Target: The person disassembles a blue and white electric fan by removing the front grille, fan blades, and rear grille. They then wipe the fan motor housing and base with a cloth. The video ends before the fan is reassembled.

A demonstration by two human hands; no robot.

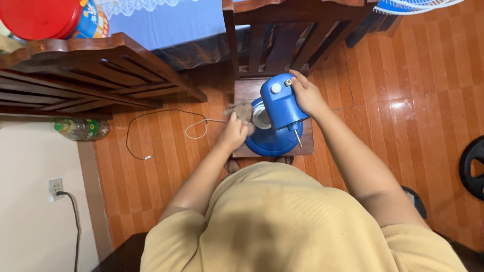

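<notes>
A blue fan motor [280,106] is sitting on its round base [272,142] on a wooden chair [248,89]. The right hand [306,94] is gripping its top; the left hand [234,132] is pinching a brownish rag [242,111] against its side.

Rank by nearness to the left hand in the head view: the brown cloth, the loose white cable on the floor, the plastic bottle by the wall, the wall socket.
1. Brown cloth: in the left hand.
2. White cable: on the floor, just left.
3. Plastic bottle: farther left, by the wall.
4. Wall socket: far left, lower on the wall.
</notes>
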